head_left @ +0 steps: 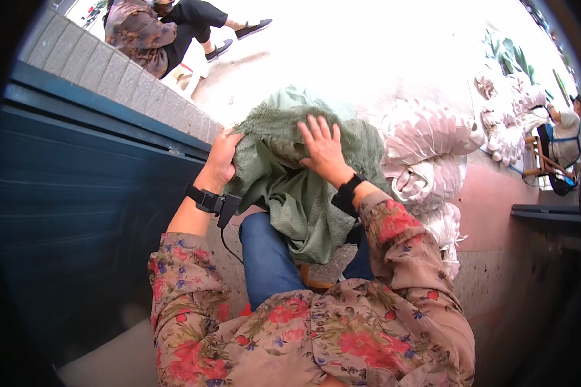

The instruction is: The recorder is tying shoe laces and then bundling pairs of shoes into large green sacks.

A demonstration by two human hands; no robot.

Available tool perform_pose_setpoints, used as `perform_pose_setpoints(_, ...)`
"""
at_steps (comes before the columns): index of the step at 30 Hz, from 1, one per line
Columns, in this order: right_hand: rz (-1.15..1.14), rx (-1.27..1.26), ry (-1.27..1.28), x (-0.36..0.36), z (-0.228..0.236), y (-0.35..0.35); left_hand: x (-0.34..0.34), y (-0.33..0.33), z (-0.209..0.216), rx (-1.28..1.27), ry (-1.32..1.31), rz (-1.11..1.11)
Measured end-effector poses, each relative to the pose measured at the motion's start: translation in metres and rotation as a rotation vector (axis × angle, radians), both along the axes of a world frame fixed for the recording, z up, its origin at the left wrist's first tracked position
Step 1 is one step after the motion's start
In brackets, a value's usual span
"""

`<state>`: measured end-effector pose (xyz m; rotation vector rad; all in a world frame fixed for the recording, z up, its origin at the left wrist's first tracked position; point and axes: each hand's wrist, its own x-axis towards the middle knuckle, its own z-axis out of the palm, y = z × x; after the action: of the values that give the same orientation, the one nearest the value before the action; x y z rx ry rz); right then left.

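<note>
A crumpled green woven sack (316, 216) with a frayed edge drapes over my knees, and a dark fold or opening shows near its middle. My left hand (223, 157) is closed on the sack's left edge, thumb over the fabric. On the upper right part of the sack lies my right hand (327, 153), its fingers spread and pressed against the cloth. Both wrists wear black straps; a small black box with a cable (228, 211) hangs at the left one. What lies inside the sack, if anything, is hidden.
Close on my right, bundles of pale pinkish-white gathered fabric (426, 138) are stacked, with more bundles (507, 122) farther off. A dark blue panel (90, 174) stands at my left. One person (142, 39) sits at the far left, another (567, 132) at the far right.
</note>
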<state>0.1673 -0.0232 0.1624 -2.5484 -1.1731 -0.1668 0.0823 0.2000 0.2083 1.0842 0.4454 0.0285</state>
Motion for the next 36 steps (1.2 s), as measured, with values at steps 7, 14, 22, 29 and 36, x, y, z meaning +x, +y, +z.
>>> perform_pose_setpoints(7,-0.189,0.131,-0.002,0.021,-0.007,0.027,-0.035,-0.044,0.108,0.005,0.103,0.014)
perform_pose_setpoints(14,0.169,0.713,0.485,0.021,0.066,0.042,-0.064,-0.080,0.204,-0.139,-0.077,0.080)
perform_pose_setpoints(22,0.214,0.390,0.740,-0.001,0.056,0.053,-0.087,-0.085,0.250,-0.088,-0.191,-0.021)
perform_pose_setpoints(29,0.097,0.669,0.391,0.042,0.108,0.035,-0.137,0.023,0.172,1.861,-0.069,0.636)
perform_pose_setpoints(36,0.220,0.530,0.590,-0.012,0.214,0.026,-0.102,-0.148,0.105,1.243,-0.171,0.127)
